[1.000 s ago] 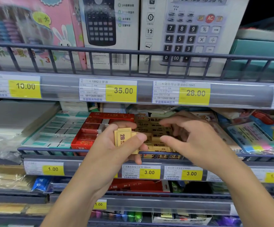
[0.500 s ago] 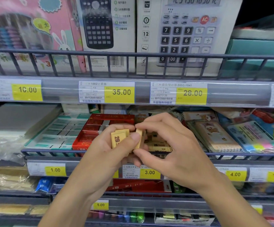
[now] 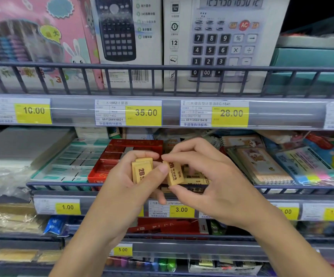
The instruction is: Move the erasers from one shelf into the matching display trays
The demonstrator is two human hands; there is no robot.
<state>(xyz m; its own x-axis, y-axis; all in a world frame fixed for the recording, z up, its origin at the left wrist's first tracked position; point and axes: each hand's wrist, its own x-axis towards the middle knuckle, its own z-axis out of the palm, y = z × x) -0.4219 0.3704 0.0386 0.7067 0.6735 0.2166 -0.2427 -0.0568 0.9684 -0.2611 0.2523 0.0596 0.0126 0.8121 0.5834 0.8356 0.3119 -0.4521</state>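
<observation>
My left hand (image 3: 122, 188) grips a small stack of tan 2B erasers (image 3: 141, 170) in front of the middle shelf. Just to its right, my right hand (image 3: 208, 176) pinches a single tan 2B eraser (image 3: 175, 172) between thumb and forefinger, tilted and close beside the stack. Behind both hands lies the tan eraser display tray (image 3: 198, 179), mostly hidden by my fingers. Left of it sit a red display tray (image 3: 110, 156) and a teal-and-white eraser tray (image 3: 76, 160).
A dark wire rail (image 3: 62, 185) runs along the shelf front below my hands. Notebooks (image 3: 262, 164) and sticky notes (image 3: 312, 168) fill the shelf to the right. Calculator boxes (image 3: 222, 41) stand on the shelf above, price tags (image 3: 182, 209) line the edges.
My right hand came back from the tan tray to the stack in my left hand and pulled one eraser off it, now holding it apart to the right.
</observation>
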